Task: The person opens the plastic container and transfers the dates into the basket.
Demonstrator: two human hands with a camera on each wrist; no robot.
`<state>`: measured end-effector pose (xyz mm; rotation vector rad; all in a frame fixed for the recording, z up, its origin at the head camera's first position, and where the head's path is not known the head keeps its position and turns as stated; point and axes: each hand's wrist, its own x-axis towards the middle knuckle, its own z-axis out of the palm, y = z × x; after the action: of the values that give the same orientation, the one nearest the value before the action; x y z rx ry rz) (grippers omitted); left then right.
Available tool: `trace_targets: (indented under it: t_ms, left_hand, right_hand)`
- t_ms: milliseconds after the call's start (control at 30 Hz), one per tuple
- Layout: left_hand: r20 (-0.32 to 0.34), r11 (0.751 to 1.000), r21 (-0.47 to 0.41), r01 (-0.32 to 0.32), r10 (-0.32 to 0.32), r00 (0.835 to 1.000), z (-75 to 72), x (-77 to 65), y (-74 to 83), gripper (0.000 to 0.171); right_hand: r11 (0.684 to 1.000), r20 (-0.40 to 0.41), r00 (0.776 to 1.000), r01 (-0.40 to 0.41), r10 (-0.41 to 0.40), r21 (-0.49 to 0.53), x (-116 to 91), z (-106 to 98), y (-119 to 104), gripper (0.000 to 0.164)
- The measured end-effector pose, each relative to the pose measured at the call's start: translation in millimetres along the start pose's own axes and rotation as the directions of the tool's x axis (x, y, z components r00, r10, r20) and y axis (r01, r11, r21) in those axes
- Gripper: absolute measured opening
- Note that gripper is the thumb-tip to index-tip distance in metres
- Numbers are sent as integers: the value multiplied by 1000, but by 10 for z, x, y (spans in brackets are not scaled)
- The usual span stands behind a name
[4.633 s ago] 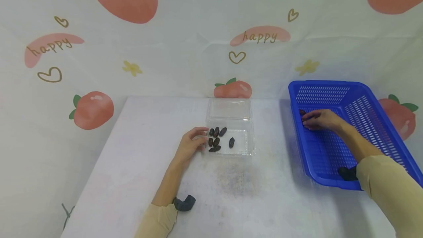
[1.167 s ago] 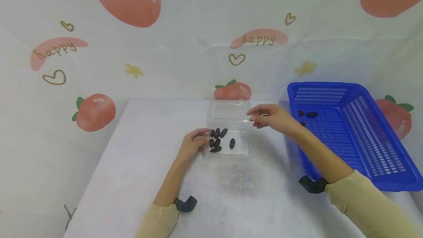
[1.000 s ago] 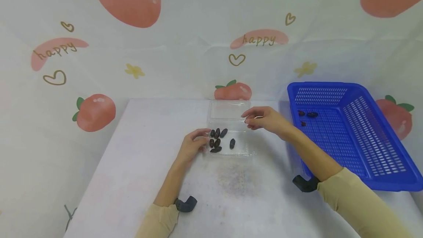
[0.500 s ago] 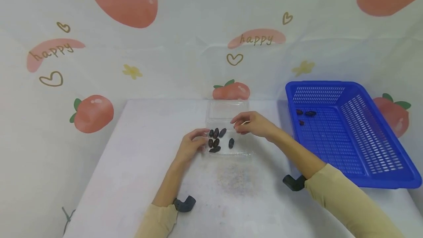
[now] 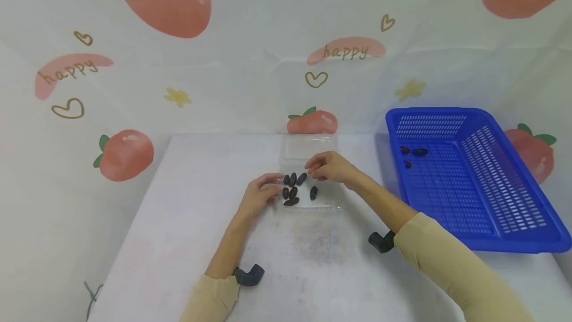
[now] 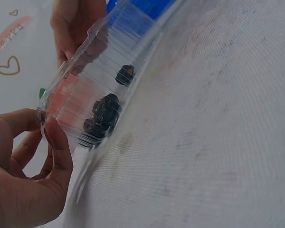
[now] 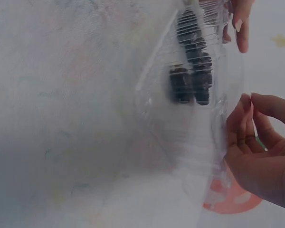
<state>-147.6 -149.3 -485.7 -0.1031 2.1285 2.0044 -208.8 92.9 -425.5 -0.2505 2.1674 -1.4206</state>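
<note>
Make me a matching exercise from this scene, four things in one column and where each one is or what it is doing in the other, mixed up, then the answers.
1. left hand
2. right hand
3. blue basket
4. clear box

A. at the table's right side, three dates inside
B. holds the box's left edge
C. on the table's middle, lid open
D. over the box's far right part

Pairs: 1-B, 2-D, 3-A, 4-C

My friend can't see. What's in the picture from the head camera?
Two hands meet at a clear plastic box of dark dates on a white table: the left hand holds its left edge, the right hand reaches over it. A blue basket with a few dates stands to the right.
</note>
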Motion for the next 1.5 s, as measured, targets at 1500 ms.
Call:
trace_targets:
  t_ms: [1500]
  left_hand:
    - [7, 999, -51, 9, -9, 1000, 27, 10, -32, 37]
  right_hand:
    - [914, -96, 995, -73, 37, -400, -51, 424, 198, 35]
